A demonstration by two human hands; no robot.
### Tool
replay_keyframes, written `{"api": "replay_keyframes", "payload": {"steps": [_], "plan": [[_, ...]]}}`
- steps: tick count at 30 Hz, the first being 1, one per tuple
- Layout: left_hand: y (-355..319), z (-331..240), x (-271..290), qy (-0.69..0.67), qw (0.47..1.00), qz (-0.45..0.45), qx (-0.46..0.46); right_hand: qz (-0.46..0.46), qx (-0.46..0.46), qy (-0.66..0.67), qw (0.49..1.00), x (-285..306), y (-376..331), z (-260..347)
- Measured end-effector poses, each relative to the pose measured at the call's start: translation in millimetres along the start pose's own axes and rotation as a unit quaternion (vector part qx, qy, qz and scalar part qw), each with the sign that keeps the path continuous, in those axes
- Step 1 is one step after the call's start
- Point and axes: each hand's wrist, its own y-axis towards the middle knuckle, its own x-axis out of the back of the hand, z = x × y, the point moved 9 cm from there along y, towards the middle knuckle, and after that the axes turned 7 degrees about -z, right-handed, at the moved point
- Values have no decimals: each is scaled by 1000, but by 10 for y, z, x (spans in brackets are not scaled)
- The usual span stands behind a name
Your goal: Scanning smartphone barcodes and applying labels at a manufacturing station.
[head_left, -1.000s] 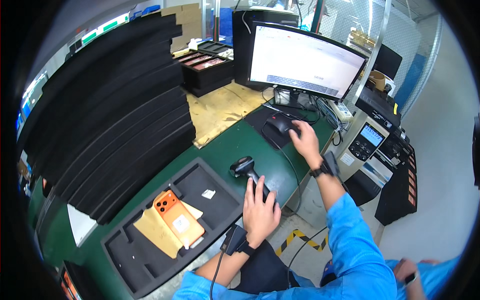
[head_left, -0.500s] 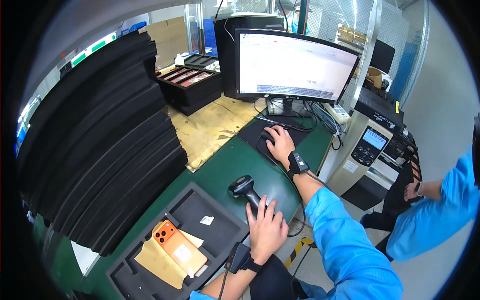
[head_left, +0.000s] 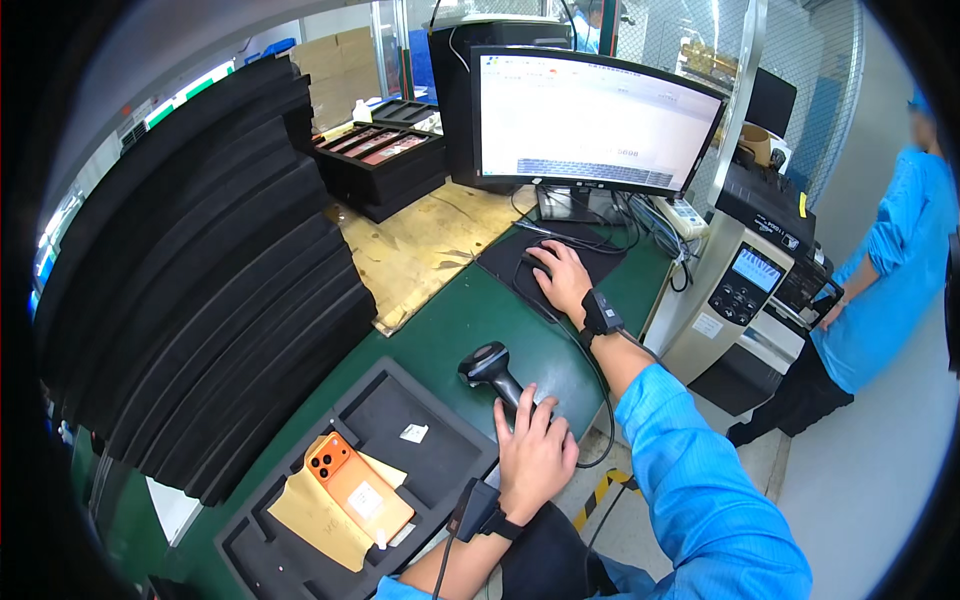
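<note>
My right hand lies over a black computer mouse on a dark mouse pad, fingers curved around it. Lower down, my left hand has its fingers spread, the tips by the handle of a black handheld barcode scanner; part of the handle is hidden under them. Left of that hand is a black foam tray. In it an orange phone lies back up on a tan paper envelope, with a white label on its back. A small white paper piece lies beside it.
A tall stack of black trays fills the left. Behind are a black box with compartments, a lit monitor and cables. A label printer stands right; past it is a person in blue. The green table ends near my left hand.
The person at the right has moved away, from beside my right arm to behind the printer, near the wall. My hands stay at the mouse and the scanner. The view has shifted slightly.
</note>
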Motion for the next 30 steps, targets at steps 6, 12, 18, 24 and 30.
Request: {"api": "replay_keyframes", "payload": {"steps": [6,12,18,24,30], "plan": [[-4,5,-6,2,1000,4,0,7,-1,6,1000,-19,5,-10],[-9,3,-10,2,1000,3,-1,10,-5,9,1000,-24,17,-23],[-16,16,-22,0,1000,7,1,9,0,10,1000,-17,14,-10],[-14,16,-20,-2,1000,8,3,8,0,10,1000,-20,13,-13],[-8,12,-6,-5,1000,10,5,10,1,14,1000,-30,14,-14]]}}
